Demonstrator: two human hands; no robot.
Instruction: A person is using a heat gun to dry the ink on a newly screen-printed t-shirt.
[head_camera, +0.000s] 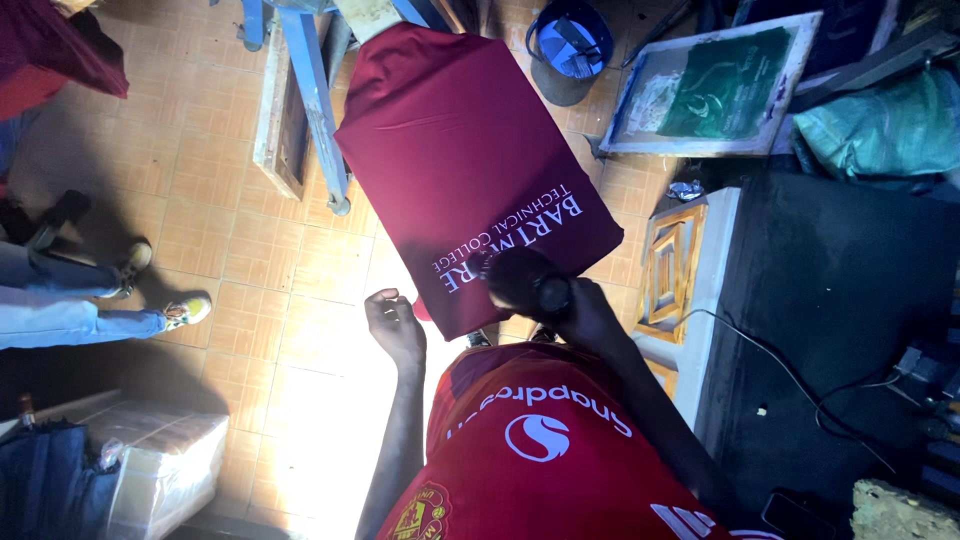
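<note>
red jersey | right hand grip on dark tool | over maroon shirt

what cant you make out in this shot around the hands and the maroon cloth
- Right hand, head view: fingers hidden behind a dark round tool; tool too dark to identify.
- Maroon cloth: near edge covered by that tool.
- Left hand: glare washes out the floor beneath it.

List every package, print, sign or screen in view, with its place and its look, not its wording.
Maroon shirt: stretched over a board at centre, white print near its lower edge, by the right hand.
Printing screen: upper right, leaning, pale frame, green mesh.
Wrapped parcel: lower left floor, boxy, clear plastic over tan.
Dark phone: bottom right, flat on the black table.
</note>
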